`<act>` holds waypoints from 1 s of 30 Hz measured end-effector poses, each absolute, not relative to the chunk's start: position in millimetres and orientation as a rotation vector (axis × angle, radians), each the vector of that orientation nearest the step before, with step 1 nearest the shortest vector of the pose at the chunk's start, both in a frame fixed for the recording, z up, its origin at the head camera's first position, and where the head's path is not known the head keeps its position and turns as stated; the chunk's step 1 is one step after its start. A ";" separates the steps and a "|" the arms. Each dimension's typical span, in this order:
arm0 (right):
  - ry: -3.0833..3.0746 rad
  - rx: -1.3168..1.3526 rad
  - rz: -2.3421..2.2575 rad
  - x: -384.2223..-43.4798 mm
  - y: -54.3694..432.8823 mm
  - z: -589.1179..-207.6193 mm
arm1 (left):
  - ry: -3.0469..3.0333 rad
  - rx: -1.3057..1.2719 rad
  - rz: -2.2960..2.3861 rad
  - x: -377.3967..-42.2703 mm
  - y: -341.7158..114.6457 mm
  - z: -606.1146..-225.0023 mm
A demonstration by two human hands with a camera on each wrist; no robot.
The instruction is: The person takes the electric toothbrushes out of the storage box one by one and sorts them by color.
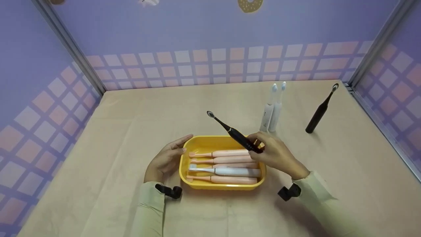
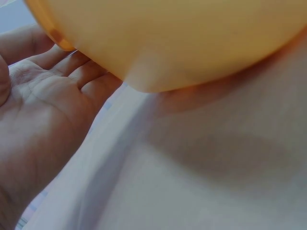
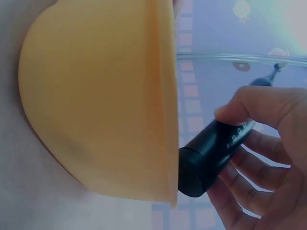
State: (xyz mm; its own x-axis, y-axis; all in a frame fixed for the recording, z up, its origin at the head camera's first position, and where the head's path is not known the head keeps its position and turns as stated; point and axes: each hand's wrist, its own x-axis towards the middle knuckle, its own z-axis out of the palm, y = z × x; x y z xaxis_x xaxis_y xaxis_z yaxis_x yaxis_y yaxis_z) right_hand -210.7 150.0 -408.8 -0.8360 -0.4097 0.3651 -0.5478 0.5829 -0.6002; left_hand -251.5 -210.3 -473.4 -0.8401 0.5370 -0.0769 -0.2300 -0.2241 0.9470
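Black brush hangs aslant above the far right part of the bin, its handle end pinched between the thumb and fingers of the right hand, its head raised and pointing left beyond the far rim. Nearest, the cloth runs up to the bin. Inside, pink brushes and one white brush lie side by side, heads left. At the bin's left end the left hand grips lightly, thumb at the rim, fingers against the outer wall; a steady hold there should help.

Laying the brush in well would call for levelling it, bringing its head nearer to clear the far rim, and matching the others' direction. Yellow shows along the far wall, seemingly the best room. Its handle end is near the right rim; whether they touch, I cannot tell, so a slight shift left seems wise.

Farther off, the white pair stands near the right hand, leaving little room that way; the dark brush stands well apart, rightward. The widest room is leftward, up to the wall.
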 end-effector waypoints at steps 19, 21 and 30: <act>-2.341 0.481 1.322 -220.8 168.9 -417.4 | 1.578 0.407 2.074 -251.3 -211.7 -473.1; -2.316 0.452 1.325 -222.1 170.6 -418.8 | 1.576 0.403 2.079 -251.6 -211.5 -473.4; -2.216 0.274 1.325 -226.7 180.2 -427.2 | 1.546 0.411 2.095 -251.7 -210.7 -474.2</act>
